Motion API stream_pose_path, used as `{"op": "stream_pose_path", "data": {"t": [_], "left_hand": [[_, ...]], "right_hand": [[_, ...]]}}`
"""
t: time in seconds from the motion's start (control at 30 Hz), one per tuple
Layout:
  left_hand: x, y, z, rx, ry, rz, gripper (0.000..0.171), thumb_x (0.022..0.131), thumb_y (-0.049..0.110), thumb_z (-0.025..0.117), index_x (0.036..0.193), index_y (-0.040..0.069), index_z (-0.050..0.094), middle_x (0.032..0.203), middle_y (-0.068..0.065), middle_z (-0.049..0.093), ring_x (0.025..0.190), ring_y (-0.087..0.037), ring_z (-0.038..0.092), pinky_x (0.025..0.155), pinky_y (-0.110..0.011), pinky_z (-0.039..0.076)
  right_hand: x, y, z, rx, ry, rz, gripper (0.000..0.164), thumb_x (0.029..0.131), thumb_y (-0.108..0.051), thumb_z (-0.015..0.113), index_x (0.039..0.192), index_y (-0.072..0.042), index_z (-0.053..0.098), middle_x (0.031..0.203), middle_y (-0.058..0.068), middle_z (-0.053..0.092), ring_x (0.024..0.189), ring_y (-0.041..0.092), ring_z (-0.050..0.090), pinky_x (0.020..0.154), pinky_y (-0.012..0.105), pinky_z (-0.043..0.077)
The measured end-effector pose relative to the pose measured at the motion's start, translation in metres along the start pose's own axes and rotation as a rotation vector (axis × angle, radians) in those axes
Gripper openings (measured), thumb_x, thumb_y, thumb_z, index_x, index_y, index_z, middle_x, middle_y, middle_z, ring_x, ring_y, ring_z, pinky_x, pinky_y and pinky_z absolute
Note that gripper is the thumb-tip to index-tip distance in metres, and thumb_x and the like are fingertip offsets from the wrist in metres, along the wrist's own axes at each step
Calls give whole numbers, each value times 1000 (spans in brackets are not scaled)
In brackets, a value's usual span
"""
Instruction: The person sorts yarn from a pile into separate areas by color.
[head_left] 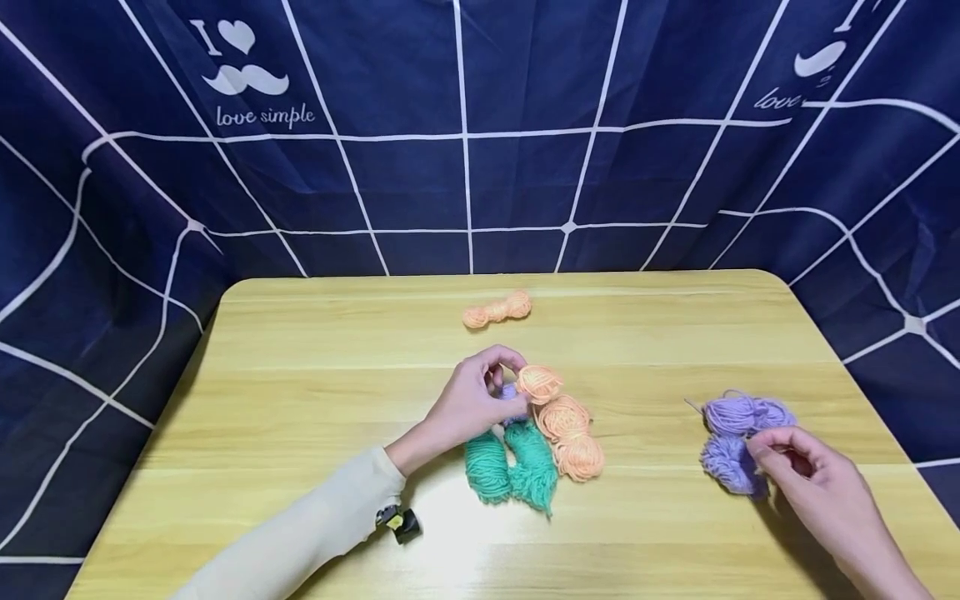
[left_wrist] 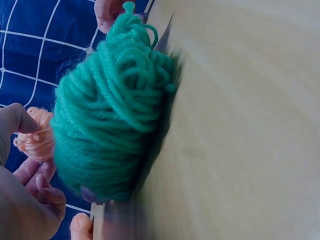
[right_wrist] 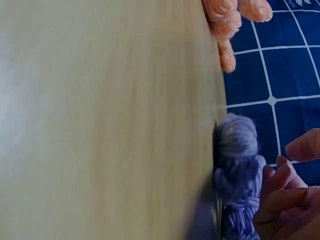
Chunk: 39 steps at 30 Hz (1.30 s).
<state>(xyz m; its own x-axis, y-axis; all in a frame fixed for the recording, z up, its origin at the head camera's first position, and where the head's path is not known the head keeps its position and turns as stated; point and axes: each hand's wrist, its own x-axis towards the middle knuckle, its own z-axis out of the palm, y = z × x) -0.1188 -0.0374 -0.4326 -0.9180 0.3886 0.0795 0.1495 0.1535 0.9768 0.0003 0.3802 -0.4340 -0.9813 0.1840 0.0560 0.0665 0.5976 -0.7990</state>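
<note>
My left hand (head_left: 476,396) pinches a peach-orange yarn skein (head_left: 539,384) between thumb and fingers; the left wrist view shows the same skein (left_wrist: 37,135) there. Below it lies another peach skein (head_left: 580,457), pinched in at its middle. Green yarn skeins (head_left: 487,468) lie just in front of that hand, and a bit of purple yarn (head_left: 512,403) shows behind its fingers. On the right, my right hand (head_left: 821,479) hovers at the edge of purple yarn skeins (head_left: 727,462). In the right wrist view its thumb and loosely bent fingers (right_wrist: 282,200) stand apart, with nothing between them.
A third peach skein (head_left: 498,309) lies alone toward the back of the wooden table (head_left: 322,333). Dark blue cloth (head_left: 405,183) with white grid lines hangs behind the table and at both sides. A small black device (head_left: 399,522) is strapped at the left wrist.
</note>
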Motion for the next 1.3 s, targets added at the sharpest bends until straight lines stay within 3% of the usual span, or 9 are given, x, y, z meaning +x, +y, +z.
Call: {"op": "stream_pose_path", "data": {"t": [0.13, 0.37, 0.77, 0.93, 1.07, 1.3], "left_hand": [[2, -3, -4, -11, 20, 5, 39, 82, 2, 79, 119, 13, 73, 85, -17, 53, 76, -15, 48, 70, -28, 41], [2, -9, -11, -4, 54, 6, 36, 85, 4, 80, 119, 12, 73, 88, -19, 54, 75, -17, 48, 69, -28, 42], [7, -15, -20, 43, 105, -8, 34, 84, 4, 80, 116, 11, 72, 88, -12, 55, 81, -20, 50, 70, -28, 41], [10, -17, -24, 50, 119, -14, 33, 84, 3, 80, 115, 10, 72, 89, -15, 56, 80, -19, 50, 70, -28, 42], [11, -18, -28, 46, 127, -6, 34, 83, 1, 80, 115, 9, 72, 91, -20, 56, 79, -18, 49, 69, -27, 42], [13, -18, -32, 16, 158, -18, 35, 82, 1, 82, 114, 9, 71, 90, -18, 56, 79, -18, 49, 68, -26, 42]], "right_hand": [[1, -2, 2, 6, -26, 7, 3, 106, -10, 72, 107, -10, 76, 84, -9, 66, 71, 9, 55, 58, 27, 42], [4, -8, 8, -20, -42, -9, 8, 106, -13, 73, 109, -5, 75, 91, -10, 71, 81, 2, 58, 68, 17, 44], [8, -22, 17, -6, -40, -19, 10, 106, -14, 73, 109, -4, 74, 87, -7, 67, 77, 5, 56, 63, 23, 43], [10, -28, 22, 2, -54, -51, 12, 107, -12, 72, 111, 0, 73, 92, -8, 67, 83, 4, 58, 69, 17, 45], [12, -32, 25, 6, -61, -75, 12, 106, -11, 72, 111, -1, 72, 90, -5, 66, 80, 6, 56, 68, 20, 44], [16, -39, 32, 36, -65, -106, 8, 105, -6, 72, 110, 0, 72, 91, -4, 68, 80, 5, 58, 69, 18, 45]]}}
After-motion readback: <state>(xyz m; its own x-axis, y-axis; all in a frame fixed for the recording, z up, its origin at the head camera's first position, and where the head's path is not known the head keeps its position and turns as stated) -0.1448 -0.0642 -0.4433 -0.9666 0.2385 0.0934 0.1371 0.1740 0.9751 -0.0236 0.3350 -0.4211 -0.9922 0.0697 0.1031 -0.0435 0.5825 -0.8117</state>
